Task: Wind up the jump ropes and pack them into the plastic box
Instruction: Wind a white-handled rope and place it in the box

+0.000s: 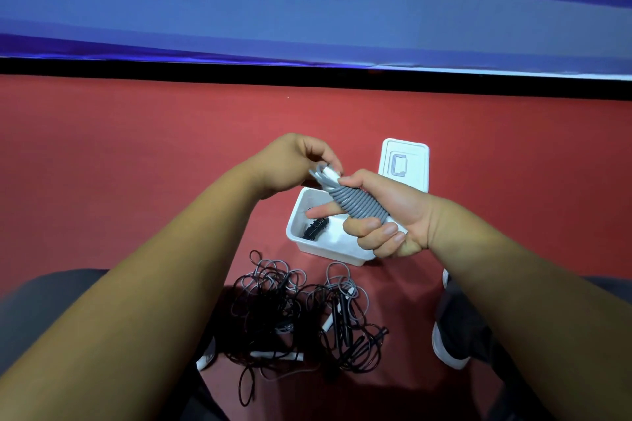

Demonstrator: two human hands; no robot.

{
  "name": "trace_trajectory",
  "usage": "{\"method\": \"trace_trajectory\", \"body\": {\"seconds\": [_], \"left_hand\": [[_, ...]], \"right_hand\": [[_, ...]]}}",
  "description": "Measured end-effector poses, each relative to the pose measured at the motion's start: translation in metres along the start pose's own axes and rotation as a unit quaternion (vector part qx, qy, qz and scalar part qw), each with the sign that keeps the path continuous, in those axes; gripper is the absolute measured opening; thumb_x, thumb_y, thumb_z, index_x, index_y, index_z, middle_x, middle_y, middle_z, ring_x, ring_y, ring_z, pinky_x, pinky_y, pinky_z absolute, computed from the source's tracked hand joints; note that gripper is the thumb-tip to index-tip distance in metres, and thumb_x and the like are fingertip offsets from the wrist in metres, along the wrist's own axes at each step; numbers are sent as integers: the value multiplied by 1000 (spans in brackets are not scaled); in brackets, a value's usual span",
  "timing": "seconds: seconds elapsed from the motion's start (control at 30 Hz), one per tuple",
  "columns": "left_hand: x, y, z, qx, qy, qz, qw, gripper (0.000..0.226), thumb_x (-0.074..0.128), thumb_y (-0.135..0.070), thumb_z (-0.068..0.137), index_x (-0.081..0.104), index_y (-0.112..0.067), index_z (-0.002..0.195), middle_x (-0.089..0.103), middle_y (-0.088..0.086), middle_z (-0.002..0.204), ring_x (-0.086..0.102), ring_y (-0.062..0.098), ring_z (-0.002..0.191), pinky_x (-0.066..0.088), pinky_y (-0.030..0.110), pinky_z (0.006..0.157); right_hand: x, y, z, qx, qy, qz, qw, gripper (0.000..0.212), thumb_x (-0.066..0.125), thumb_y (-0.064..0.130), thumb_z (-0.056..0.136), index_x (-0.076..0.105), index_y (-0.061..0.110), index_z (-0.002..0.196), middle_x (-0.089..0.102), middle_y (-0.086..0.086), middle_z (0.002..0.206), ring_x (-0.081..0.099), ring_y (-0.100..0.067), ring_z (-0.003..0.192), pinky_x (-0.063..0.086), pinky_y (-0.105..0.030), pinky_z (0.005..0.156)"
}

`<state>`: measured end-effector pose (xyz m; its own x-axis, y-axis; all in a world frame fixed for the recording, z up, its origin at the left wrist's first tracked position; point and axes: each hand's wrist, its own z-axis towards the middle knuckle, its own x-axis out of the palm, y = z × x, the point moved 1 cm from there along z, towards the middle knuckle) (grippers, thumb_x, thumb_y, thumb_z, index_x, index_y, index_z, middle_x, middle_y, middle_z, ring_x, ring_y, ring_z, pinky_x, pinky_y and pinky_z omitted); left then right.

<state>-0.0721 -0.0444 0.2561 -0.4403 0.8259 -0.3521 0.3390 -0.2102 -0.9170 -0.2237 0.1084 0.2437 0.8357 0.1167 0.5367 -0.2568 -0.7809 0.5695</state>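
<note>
Item 1, in my hands: right-hand fingers (379, 232) curled tight round the lower end of a wound grey jump rope (359, 203), with the index finger sticking out straight to the left. Left-hand fingers (328, 155) pinch the rope's upper end, where white handle tips and a loose grey loop stick out.

The cord is smooth, round and rubbery-looking, coiled in close, even turns round the white handles to make a ribbed cylinder. Its long axis runs diagonally, the far end up and to my left and the near end down and to my right. I hold it in the air over the box.

Item 2: white plastic box (297, 236) on the floor, open, rectangular with rounded corners and glossy walls. It holds one black jump rope (315, 228), wound into a short ribbed bundle.

Item 3: white lid (407, 161), lying flat just beyond the box, with a square moulded panel.

Item 4: loose tangle of ropes (301, 311) between my shoes, made of thin black and grey cords in many loops, with white and black handles among them.

Item 5: matt red floor (136, 164).
</note>
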Motion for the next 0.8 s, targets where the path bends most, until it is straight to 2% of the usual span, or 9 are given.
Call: {"method": "trace_trajectory", "body": {"seconds": [0.1,0.17,0.2,0.27,0.33,0.4,0.47,0.6,0.8], "left_hand": [[0,-2,3,11,-12,-4,1000,23,66,16,87,77,-1,97,76,22,90,69,15,76,55,23,69],[3,-4,4,11,-6,3,1000,18,72,13,85,76,1,98,77,16,85,72,14,75,57,23,71],[5,-5,5,12,-5,16,1000,18,75,12,84,76,2,98,78,12,83,72,13,75,56,22,72],[9,-9,6,16,-6,59,998,19,79,10,81,77,-1,96,78,6,82,71,9,72,54,18,71],[11,-14,6,23,-4,92,996,21,80,11,80,78,-4,94,78,4,82,70,7,71,52,16,70],[11,-18,5,30,-5,110,993,23,78,13,80,77,-6,92,79,3,83,71,7,72,52,16,70],[9,-22,4,48,-10,129,990,25,77,14,79,75,-9,90,78,0,84,71,5,72,52,15,71],[7,-29,4,98,-25,183,978,30,79,11,78,76,-16,92,75,1,91,72,10,83,54,15,76],[0,-27,6,173,-35,325,929,32,80,2,75,77,-22,94,66,-9,88,62,5,79,48,17,74]], "right_hand": [[-2,0,-2,28,1,-34,999,57,57,60,92,66,38,143,33,4,60,26,-5,38,15,-15,37],[-4,-1,1,42,-10,-44,998,60,61,59,92,61,35,147,42,2,63,32,-4,38,19,-13,34],[-5,-2,2,50,-16,-49,997,59,64,59,91,62,27,142,47,0,66,35,-5,37,22,-12,34],[-6,-4,4,62,-19,-57,996,42,67,57,91,67,21,113,51,-1,72,38,-5,38,24,-12,33],[-7,-6,6,66,-13,-70,995,35,66,57,92,76,23,94,50,0,75,37,-5,40,22,-13,35],[-8,-7,6,65,-12,-84,994,34,65,57,93,81,28,88,48,2,75,36,-4,42,21,-14,36],[-9,-7,7,64,-36,-95,993,32,65,58,94,81,30,90,48,4,75,36,-4,44,23,-14,37],[-10,-7,10,49,-119,-86,988,32,66,59,97,64,29,107,48,5,73,39,-4,48,26,-14,37],[-20,-3,15,-5,-195,5,981,42,73,59,92,56,30,117,48,4,72,35,-5,50,22,-15,38]]}}
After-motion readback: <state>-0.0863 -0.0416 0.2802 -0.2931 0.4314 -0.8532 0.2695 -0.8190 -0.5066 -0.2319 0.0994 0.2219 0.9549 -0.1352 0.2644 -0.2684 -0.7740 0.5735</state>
